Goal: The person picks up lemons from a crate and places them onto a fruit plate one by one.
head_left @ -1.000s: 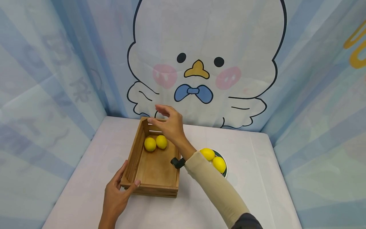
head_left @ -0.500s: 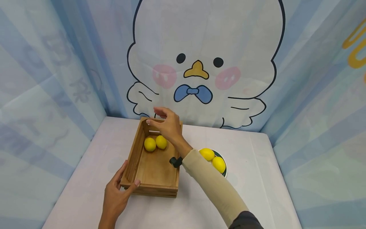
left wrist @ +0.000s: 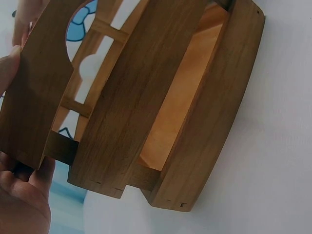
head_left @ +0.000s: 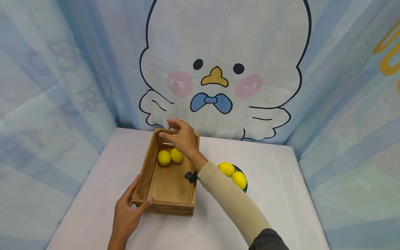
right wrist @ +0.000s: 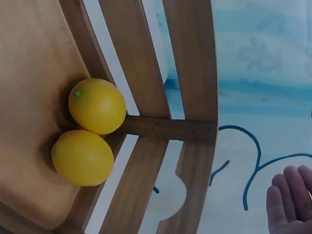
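My left hand [head_left: 126, 211] grips the near left corner of a slatted wooden crate [head_left: 172, 185]. Its thumb lies over the near rim and its fingers are along the left side; the left wrist view shows the thumb and fingers [left wrist: 22, 197] on either side of a top slat. Two yellow lemons [head_left: 164, 158] sit side by side on the crate floor, near the far end. Over that far end hovers my right hand [head_left: 185, 138], thumb and fingers apart, holding nothing. The right wrist view shows both lemons [right wrist: 97, 106] up close and the right fingers [right wrist: 287, 195] outside the crate.
Right of the crate, a plate with a dark green and white rim [head_left: 246, 189] bears lemons [head_left: 239, 180], partly hidden by the right sleeve [head_left: 231, 198]. A white cloth covers the table [head_left: 275, 194]. Printed curtains [head_left: 218, 41] stand behind and at both sides.
My right hand has sunk slightly toward the crate's far end and shifted a little left. The left hand, crate and lemons have stayed in place.
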The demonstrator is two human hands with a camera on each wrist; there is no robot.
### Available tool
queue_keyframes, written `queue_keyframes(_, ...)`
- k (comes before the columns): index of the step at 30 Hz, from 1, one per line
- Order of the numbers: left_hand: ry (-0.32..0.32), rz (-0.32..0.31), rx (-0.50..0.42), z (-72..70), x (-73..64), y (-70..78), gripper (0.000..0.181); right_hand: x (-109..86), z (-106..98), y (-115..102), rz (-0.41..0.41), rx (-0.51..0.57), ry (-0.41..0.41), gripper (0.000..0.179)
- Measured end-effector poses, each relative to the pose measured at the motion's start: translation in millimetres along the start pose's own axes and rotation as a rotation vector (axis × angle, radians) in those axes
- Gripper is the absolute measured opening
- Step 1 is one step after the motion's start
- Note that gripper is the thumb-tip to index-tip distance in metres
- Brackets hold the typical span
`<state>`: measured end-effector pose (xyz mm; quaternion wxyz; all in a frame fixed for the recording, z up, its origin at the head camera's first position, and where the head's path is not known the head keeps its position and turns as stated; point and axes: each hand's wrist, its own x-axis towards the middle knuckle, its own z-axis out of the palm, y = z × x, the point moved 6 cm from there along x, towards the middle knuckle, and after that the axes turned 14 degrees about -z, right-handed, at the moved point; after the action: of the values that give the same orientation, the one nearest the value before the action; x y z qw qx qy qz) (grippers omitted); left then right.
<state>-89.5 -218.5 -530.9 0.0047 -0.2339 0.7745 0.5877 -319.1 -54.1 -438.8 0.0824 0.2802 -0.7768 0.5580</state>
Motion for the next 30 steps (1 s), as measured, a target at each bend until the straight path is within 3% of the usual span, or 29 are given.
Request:
queue_keyframes(7,0.003,-0.003,0.002,-0.3,0.6,-0.5,0.085,0.1,8,6,0.012,0.025,-0.026,0.057)
queue_keyframes(22,-0.005,-0.005,0.004,-1.2,1.4,-1.5,0.086,-3.7,20,17,0.004,-0.063,-0.058,0.054)
queue_keyframes(30,-0.01,-0.007,0.002,-1.1,2.0,-0.8,0.085,-4.0,27,20,0.021,-0.061,-0.087,0.059)
